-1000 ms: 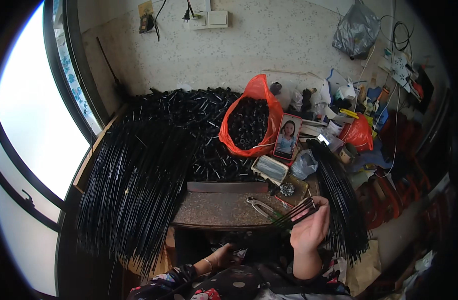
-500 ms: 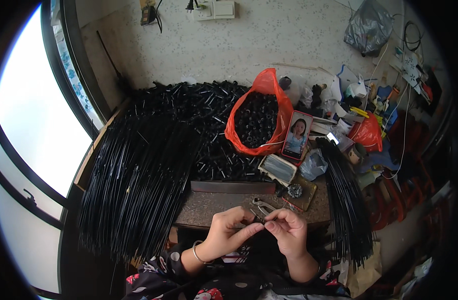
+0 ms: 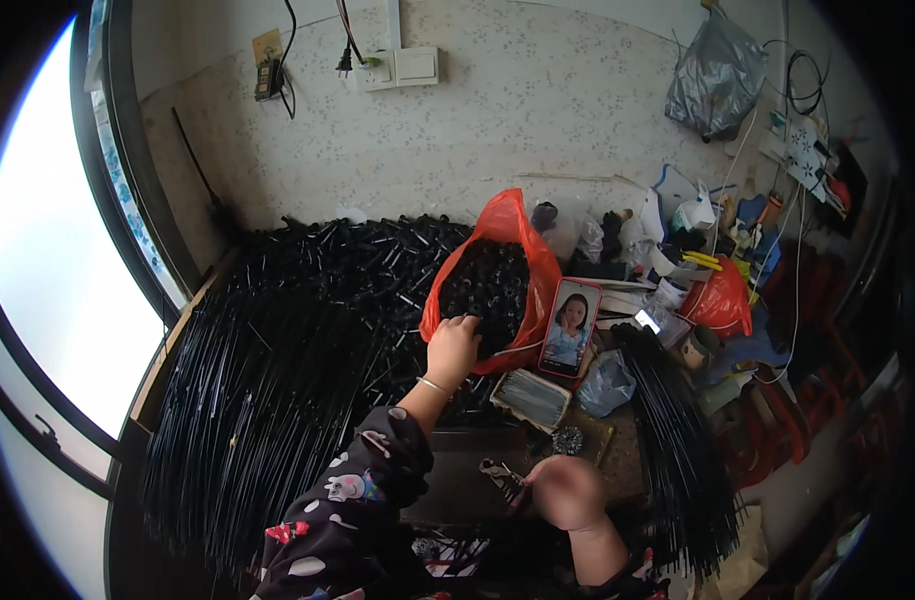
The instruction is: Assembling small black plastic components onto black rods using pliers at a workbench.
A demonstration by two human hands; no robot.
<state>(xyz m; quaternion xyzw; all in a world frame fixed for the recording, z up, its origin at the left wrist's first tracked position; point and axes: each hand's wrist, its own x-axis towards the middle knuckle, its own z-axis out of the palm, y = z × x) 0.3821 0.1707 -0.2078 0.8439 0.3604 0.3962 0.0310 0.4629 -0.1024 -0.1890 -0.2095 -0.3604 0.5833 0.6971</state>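
Note:
My left hand (image 3: 453, 350) reaches over the near left edge of a red plastic bag (image 3: 541, 262), its fingers bent down among the small black ring-like parts (image 3: 485, 280) inside. Those fingertips are hidden, so whether they grip anything cannot be told. Low over the worktable, my right hand (image 3: 570, 492) is blurred, thumb and fingers drawn together toward the left. A small dark piece seems to stick out of them, too unclear to name. Metal pliers (image 3: 502, 474) lie just left of its fingertips.
Long thin black rods (image 3: 248, 420) spread across the left, with another bundle (image 3: 678, 450) on the right. Behind them lies a heap of short black tubes (image 3: 348, 250). A propped phone (image 3: 570, 328), a box of thin rods (image 3: 534, 398) and a clear bag (image 3: 606, 383) stand right of centre.
My left hand has left my right hand and moved forward to the red bag. My right hand stays low near the pliers. The view has tilted up slightly.

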